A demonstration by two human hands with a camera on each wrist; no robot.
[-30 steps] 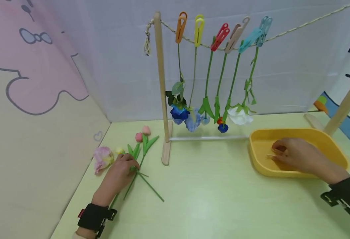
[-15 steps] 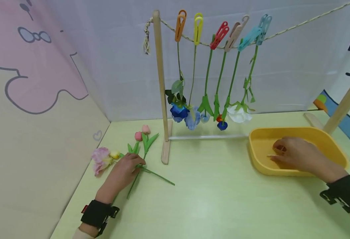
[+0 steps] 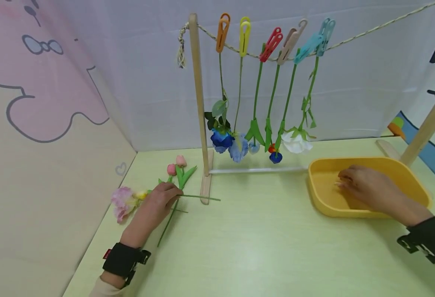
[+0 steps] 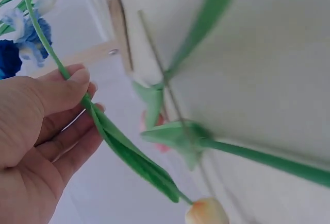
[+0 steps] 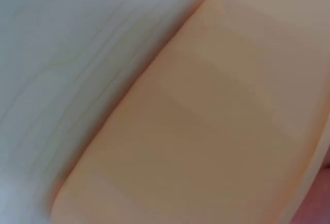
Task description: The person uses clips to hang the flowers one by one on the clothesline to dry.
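Pinching a yellow tulip's stem (image 3: 199, 197), my left hand (image 3: 158, 202) lies left of the wooden post (image 3: 199, 103); stem tip points right past the post's foot. My right hand (image 3: 366, 187), fingers curled, grip unclear, reaches into the yellow tray (image 3: 323, 202) on the pale-green table (image 3: 258, 247).

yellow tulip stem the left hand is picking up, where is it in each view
Head: the yellow tulip stem lies left of centre, running from the left hand to the wooden post.
Left wrist: the stem crosses from top left to the yellow bud at the bottom, pinched by the hand.
Right wrist: not in it; only the yellow tray.
Shared landmark: the hanging blue flowers.
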